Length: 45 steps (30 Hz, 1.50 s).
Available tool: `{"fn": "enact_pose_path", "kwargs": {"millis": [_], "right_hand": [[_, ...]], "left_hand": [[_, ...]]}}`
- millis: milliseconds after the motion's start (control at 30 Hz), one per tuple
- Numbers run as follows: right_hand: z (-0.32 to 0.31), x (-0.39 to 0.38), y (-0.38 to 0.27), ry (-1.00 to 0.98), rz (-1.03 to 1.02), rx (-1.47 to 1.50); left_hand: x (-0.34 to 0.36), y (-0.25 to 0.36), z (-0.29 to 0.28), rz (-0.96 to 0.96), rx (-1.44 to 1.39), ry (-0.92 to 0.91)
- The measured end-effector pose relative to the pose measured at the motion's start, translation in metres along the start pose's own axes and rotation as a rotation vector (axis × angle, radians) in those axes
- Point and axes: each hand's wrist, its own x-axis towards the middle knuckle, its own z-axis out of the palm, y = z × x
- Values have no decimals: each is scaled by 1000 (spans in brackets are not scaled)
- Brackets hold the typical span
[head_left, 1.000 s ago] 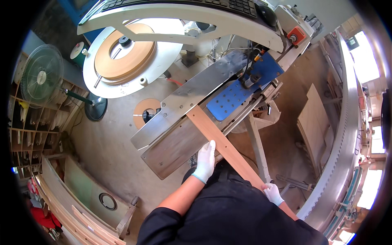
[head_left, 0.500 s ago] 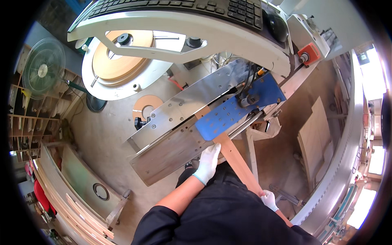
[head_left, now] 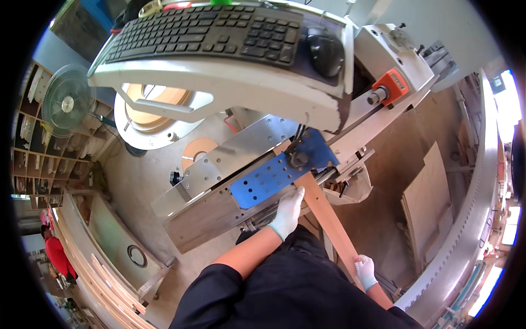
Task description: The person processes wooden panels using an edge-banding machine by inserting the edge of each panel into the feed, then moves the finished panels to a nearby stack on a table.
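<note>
My left hand (head_left: 287, 213), in a white glove, has its fingers together at the left edge of a long reddish-brown wooden board (head_left: 331, 222), just in front of the blue plate (head_left: 274, 176). My right hand (head_left: 365, 271), also gloved in white, is closed around the board's right edge lower down. The board slants up and left beneath the blue plate, and a short piece of its far end shows beyond it. Its near end passes under my body's outline. Behind the plate runs a long steel bar (head_left: 213, 163) with several bolts.
Above the machine, a white shelf (head_left: 230, 79) bears a black keyboard (head_left: 203, 33) and a mouse (head_left: 326, 52). An orange switch box (head_left: 390, 88) sits to the right. Pale boards (head_left: 430, 203) lean farther right. At left stand a fan (head_left: 67, 104) and a wooden-railed cart (head_left: 123, 236).
The view has shifted, bringing the keyboard lower and farther left. The blue plate now extends farther left past the board. Both hands stay on the board, my right hand's fingers showing more clearly.
</note>
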Motion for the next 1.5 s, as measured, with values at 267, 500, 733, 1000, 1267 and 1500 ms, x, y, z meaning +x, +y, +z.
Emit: {"fn": "enact_pose_path", "kwargs": {"millis": [267,500,733,1000,1267,1500], "right_hand": [[-50,58,25,102,16,-19],[-65,114,-82,453,-386,-224],[32,98,-221,225,-987,31],[150,31,-188,-459,-1221,-165],[265,16,-109,-562,-782,-344],[306,-66,-133,-694,-442,-252]], "left_hand": [[46,11,68,67,-43,13],[33,32,90,-102,298,-80],[-83,-36,-34,164,1526,-266],[-250,-137,-305,-67,999,701],[-393,-245,-452,-59,583,1089],[-531,-319,-600,-220,361,1541]]}}
